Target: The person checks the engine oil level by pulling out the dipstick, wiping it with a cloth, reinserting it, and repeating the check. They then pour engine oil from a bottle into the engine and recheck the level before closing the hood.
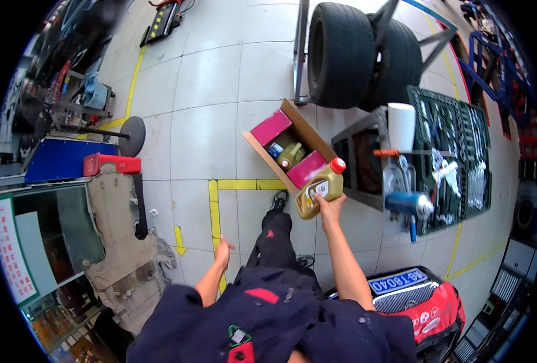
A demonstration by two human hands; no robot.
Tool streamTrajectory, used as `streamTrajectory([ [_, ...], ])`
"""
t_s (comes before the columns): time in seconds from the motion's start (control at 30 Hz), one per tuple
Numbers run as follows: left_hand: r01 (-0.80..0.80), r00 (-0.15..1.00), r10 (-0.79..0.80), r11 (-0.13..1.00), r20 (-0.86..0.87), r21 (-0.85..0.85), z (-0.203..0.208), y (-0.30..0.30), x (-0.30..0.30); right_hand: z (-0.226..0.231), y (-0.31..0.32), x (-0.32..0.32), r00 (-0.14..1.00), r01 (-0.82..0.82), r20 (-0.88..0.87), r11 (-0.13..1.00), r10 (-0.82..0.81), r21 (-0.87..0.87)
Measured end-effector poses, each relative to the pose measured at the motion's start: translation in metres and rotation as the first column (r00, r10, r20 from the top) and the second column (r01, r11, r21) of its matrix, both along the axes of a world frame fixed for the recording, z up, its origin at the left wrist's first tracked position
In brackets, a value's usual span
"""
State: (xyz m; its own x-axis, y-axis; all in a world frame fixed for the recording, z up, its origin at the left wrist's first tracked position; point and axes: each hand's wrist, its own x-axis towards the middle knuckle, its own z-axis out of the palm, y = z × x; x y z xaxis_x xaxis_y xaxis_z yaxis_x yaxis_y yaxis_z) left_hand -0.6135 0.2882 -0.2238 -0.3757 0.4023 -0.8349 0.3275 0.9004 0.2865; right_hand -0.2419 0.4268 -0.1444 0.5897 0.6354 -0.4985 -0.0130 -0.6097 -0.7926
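My right hand grips a gold plastic oil jug with a red cap, tilted to the upper right. Its label faces up under my fingers. Just beyond the jug, an open cardboard box with pink panels stands on the floor. Inside the box lies another gold jug with a red cap, next to a small blue and white item. My left hand hangs free over the floor, holding nothing, its fingers apart.
To the right, a tool cart carries an open socket set, a white paper roll and a blue spray can. Tires hang on a rack ahead. A red bag is at lower right; a glass cabinet stands left.
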Motion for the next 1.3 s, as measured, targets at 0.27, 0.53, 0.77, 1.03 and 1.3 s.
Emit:
streamTrajectory([
  [0.27, -0.204, 0.88, 0.223, 0.975, 0.421, -0.089, 0.03, -0.037, 0.047, -0.14, 0.099, -0.029, 0.86, -0.121, -0.51, 0.973, 0.003, -0.198],
  [0.53, 0.222, 0.759, -0.515, 0.78, 0.399, 0.585, 0.042, 0.048, 0.112, -0.048, -0.035, 0.011, 0.75, -0.661, -0.184, 0.711, 0.635, -0.24],
  [0.77, 0.837, 0.162, -0.952, 0.272, 0.261, 0.474, 0.047, 0.086, 0.205, -0.096, -0.16, 0.155, 0.993, -0.116, -0.03, 0.896, 0.114, -0.43],
  [1.03, 0.623, 0.402, -0.913, 0.331, 0.074, 0.709, 0.05, 0.022, 0.252, -0.042, -0.218, 0.217, 0.961, -0.071, -0.277, 0.975, 0.011, -0.209],
  [1.3, 0.879, 0.199, -0.928, 0.026, -0.316, 0.476, 0.097, -0.017, 0.314, -0.068, -0.394, 0.273, 0.912, 0.151, -0.326, 0.943, -0.249, -0.297],
])
